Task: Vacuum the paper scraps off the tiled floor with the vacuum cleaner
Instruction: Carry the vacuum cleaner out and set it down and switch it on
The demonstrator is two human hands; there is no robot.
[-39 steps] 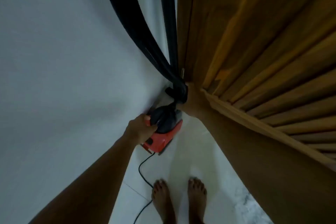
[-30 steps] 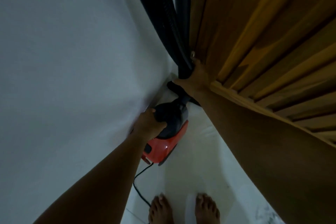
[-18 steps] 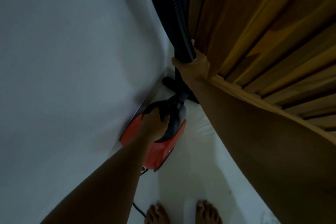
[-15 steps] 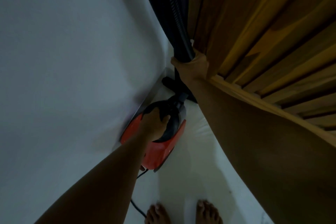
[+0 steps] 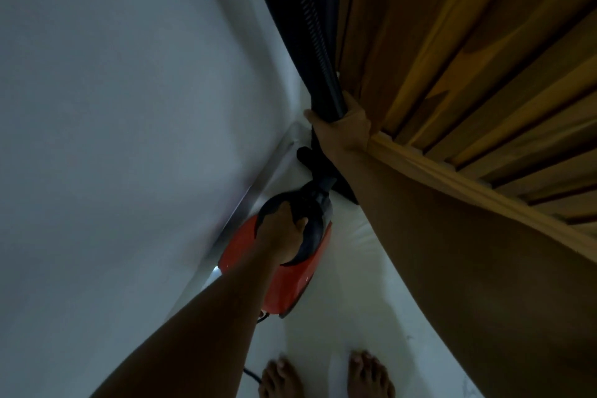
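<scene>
at floor corner by wall | left hand (image 5: 280,236) grips vacuum cleaner (image 5: 290,271) handle | right hand (image 5: 339,129) clasps hose (image 5: 318,68)

Left arm enters from lower left of the frame, extended up toward centre. Left hand (image 5: 284,236) sits just below centre, fingers curled closed around a dark handle, knuckles facing the camera.

Right arm enters from the lower right, forearm running diagonally up toward upper centre. Right hand (image 5: 339,129) is clenched around a black tube, thumb on the left side, back of hand toward the camera.

Both bare feet (image 5: 326,378) at bottom centre, toes pointing up-frame, slightly apart.
</scene>
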